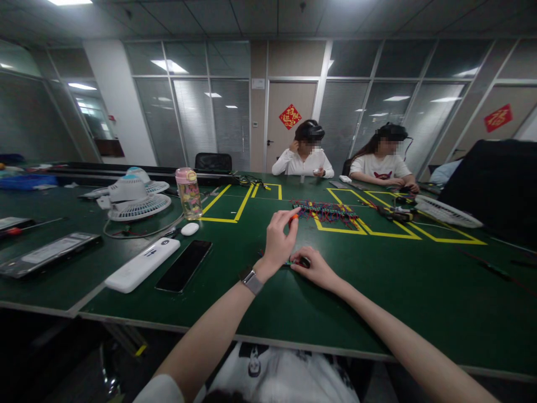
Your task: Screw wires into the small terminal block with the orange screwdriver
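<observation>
My left hand (280,238), a watch (251,281) on its wrist, is raised over the table with its fingers closed around a slim tool with an orange end (295,216); most of the tool is hidden, so I cannot make out its kind. Just below, my right hand (316,270) rests on the tabletop, thumb and fingers pinching a small green circuit board (288,263) with thin wires. A dark round part shows by those fingers. Beyond both hands lies a row of similar wired boards (327,212), with red and blue wires tangled over them.
Left on the green table (235,302) are a black phone (184,266), a white power bank (143,264), a drink bottle (189,194), white fans (138,196) and a metal drive (50,254). Yellow tape outlines areas. Two people sit opposite; a black screen-like object (493,196) stands right.
</observation>
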`<state>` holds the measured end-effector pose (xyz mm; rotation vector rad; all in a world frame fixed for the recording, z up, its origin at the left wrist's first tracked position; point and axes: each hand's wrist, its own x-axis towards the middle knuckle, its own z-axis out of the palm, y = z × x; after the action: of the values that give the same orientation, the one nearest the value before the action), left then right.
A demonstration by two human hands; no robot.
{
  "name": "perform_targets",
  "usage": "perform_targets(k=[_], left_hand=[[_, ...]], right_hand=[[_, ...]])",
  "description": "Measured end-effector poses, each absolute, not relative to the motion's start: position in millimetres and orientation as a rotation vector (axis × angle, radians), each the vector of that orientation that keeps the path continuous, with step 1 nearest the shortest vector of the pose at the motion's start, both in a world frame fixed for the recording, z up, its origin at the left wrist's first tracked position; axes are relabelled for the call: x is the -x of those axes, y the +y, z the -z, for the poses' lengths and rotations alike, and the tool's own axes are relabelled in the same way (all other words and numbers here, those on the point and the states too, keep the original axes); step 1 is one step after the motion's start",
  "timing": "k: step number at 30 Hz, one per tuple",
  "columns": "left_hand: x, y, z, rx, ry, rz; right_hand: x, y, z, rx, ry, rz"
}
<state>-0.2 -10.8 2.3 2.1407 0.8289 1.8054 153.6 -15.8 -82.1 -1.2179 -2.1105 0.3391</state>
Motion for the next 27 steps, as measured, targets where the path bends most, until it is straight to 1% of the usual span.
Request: perform_targets(k=[4, 10, 15, 21, 27], left_hand=[[0.7, -10.9, -1.7, -2.143, 0.932, -1.833], [0.6, -8.0, 0.4, -2.145, 0.809, -1.775], [1.3, -10.5, -0.6, -2.131, 0.944, -1.811], [1.6, -10.6, -2.4, -2.128, 0.789, -1.766], [1.3, -10.3, -1.4, -2.106, 0.942, -1.832]], right_hand=[[-153.4, -16.6, 80.7, 1.216, -2.115, -0.334], [-153.8, -15.6, 82.0, 1.213, -2.116, -0.328], [-153.8, -15.8, 81.9, 1.212, -2.120, -0.337], [-153.4, -16.7, 80.9, 1.211, -2.120, -0.344], [-154.1, -15.9, 82.7, 1.210, -2.124, -0.323]])
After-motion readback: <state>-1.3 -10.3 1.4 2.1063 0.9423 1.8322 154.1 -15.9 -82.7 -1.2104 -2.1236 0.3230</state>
